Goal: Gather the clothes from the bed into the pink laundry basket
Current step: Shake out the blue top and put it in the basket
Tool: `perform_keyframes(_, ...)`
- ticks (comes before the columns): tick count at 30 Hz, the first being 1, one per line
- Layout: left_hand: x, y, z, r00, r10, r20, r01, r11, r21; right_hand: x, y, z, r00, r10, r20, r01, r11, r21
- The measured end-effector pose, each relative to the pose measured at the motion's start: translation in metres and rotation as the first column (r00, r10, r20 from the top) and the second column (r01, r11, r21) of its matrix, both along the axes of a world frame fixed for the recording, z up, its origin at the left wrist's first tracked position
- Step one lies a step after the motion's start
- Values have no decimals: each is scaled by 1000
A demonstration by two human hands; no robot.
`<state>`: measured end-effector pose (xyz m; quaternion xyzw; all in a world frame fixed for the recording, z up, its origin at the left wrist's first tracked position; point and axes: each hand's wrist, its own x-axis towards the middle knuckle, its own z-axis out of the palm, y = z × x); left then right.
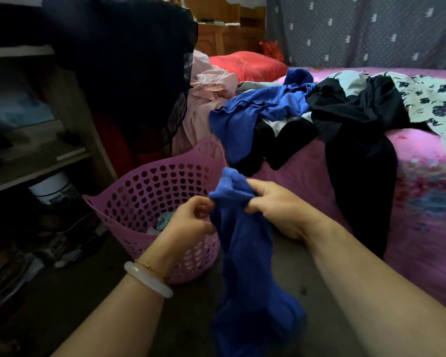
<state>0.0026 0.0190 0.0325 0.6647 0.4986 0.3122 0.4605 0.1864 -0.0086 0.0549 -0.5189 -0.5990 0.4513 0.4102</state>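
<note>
A blue garment (245, 253) hangs from both hands over the floor, just right of the pink laundry basket (139, 186). My left hand (191, 222) pinches its upper left edge and my right hand (281, 207) grips its bunched top. The basket stands on the floor beside the bed (422, 202) and holds a little pale cloth at the bottom. On the pink bedsheet lie another blue garment (258, 109), black clothes (355, 124), a white floral piece (433, 104) and pink clothes (209, 91).
A wooden shelf unit (49, 150) stands at the left with a white tub (54, 189) below. A dark garment (129, 60) hangs over it, above the basket. A red pillow (245, 64) lies at the head of the bed. A patterned curtain (358, 29) hangs behind.
</note>
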Motion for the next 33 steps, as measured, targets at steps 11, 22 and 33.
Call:
perform_keyframes(11, 7, -20, -16, 975, -142, 172, 147, 989, -15, 3, 11, 48, 810, 12, -586, 55, 994, 97)
perform_keyframes(22, -3, 1, 13, 985, -58, 164, 20, 974, 227, 48, 23, 51, 837, -523, -162, 531, 704, 472)
perform_keyframes(33, -4, -13, 8, 927, -87, 364, 194, 943, -271, 42, 21, 35, 776, -449, -444, 574, 793, 202)
